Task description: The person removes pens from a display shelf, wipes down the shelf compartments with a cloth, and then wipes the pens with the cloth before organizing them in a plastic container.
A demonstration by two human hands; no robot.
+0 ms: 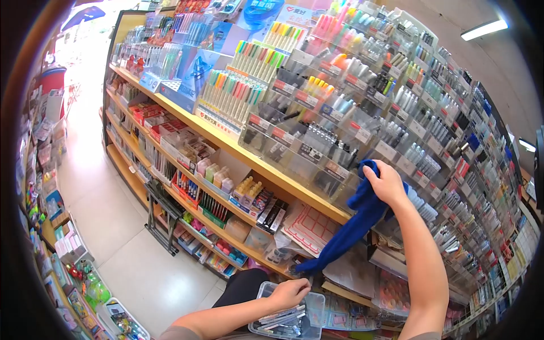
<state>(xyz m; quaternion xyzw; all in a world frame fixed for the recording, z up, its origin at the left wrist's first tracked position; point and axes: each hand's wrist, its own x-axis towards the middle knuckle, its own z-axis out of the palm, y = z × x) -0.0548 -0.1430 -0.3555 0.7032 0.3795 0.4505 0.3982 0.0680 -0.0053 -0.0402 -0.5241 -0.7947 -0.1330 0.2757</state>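
Observation:
My right hand (387, 182) grips a blue cloth (362, 212) against the front of the clear pen rack (334, 184), at its lower edge. The cloth's long end hangs down to the left, past the wooden shelf edge. My left hand (290, 294) is closed, fingers curled, over a clear plastic box (317, 310) at my lap. What its fingers hold, if anything, is hidden. Several pens (283, 323) lie in the box. Close to the cloth, the rack's compartments hold black pens (328, 140) and other pens behind price labels.
Boxed marker displays (232, 93) stand on the wooden shelf (187, 110) to the left. Lower shelves hold glue bottles (247, 187) and boxes. A folded dark metal frame (161, 218) leans below. Bins of small goods (122, 317) line the aisle's left side.

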